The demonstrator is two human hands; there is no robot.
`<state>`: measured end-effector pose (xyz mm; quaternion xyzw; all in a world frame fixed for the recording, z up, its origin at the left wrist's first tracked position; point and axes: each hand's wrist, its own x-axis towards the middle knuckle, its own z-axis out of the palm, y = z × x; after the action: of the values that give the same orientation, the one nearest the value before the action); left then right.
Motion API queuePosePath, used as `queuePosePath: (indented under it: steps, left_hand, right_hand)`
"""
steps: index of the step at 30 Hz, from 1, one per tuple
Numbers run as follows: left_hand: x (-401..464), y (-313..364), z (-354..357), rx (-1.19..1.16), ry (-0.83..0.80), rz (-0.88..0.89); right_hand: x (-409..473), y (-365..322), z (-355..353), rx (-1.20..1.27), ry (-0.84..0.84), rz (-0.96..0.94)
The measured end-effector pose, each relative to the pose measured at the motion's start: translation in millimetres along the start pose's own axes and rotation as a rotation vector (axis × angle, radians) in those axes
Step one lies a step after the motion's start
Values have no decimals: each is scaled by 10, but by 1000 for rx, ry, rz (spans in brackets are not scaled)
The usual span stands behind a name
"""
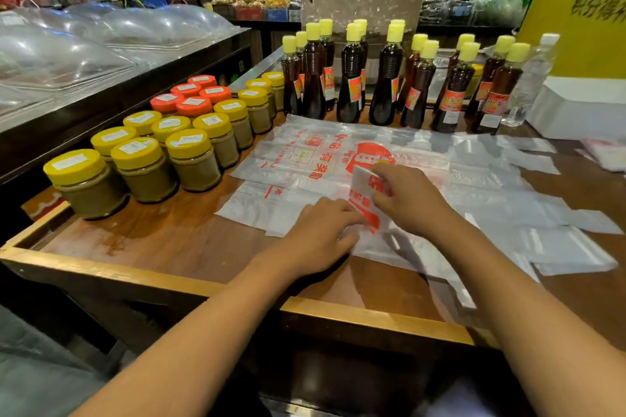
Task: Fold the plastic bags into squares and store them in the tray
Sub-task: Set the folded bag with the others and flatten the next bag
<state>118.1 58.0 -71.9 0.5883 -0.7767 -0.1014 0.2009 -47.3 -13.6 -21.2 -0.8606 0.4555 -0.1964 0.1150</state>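
A wooden counter with a raised pale-wood rim (142,276) carries the work. Spread across its middle and right side lies a layer of flat translucent white plastic bags with red print (305,159), overlapping one another and reaching toward the right edge.

The bag in hand is a partly folded white plastic bag with red lettering (364,195), lying on top of the spread bags near the front edge, roughly mid-counter. Its long axis appears to run from the front edge away toward the back, tilted slightly to the right.

The left hand (321,234) rests on the near, lower end of this bag, fingers loosely curved and pressing it down against the layer beneath. The right hand (411,198) is at the far end, thumb and forefinger pinched on the upper flap, which stands lifted off the surface. The flap lies directly left of the right fingers; the right hand is the nearer to it.

Judgement: a fold is mid-way; the flap would need to come down toward the left hand's end.

No tray can be identified with certainty.

Yellow-lidded jars (193,159) stand at the left edge, dark sauce bottles with yellow caps (386,78) along the back edge.
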Motion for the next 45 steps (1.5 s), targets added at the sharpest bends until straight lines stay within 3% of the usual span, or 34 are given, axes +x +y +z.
queuePosePath:
  steps: [4,9,10,11,13,15,17,20,25,35,40,43,45]
  left_hand:
    - [40,103,180,-23,49,55]
    - [-42,-8,-81,-399,648,-262]
    - [-55,-36,-104,-425,706,-306]
    - [-62,-67,-101,-426,696,-333]
    - [-54,-136,-27,-378,517,-374]
    - [-58,-161,58,-213,292,-373]
    - [-62,-135,86,-68,194,-343]
    - [-80,-97,68,-14,185,-307]
    - [-95,-58,75,93,165,-284]
    - [-45,0,14,116,232,-241]
    - [139,-61,-38,88,-50,4]
    - [63,-159,-13,152,-116,54]
    - [-16,-216,9,229,-162,67]
  right_hand:
    - [-94,-23,42,-117,55,-98]
    - [-255,17,401,-143,113,-145]
    - [-264,22,459,-161,104,-159]
    - [-269,23,504,-192,74,-168]
    - [-271,8,570,-266,-5,-172]
    - [-286,-26,586,-306,-61,-157]
    - [-311,-38,571,-273,-77,-148]
    - [-334,13,545,-132,-49,-146]
    - [-269,57,554,-98,23,-93]
    - [-307,152,543,-210,-230,-57]
    - [-322,214,510,-48,-196,-129]
    - [-356,247,464,83,-142,-129]
    - [-380,282,457,3,-147,-103]
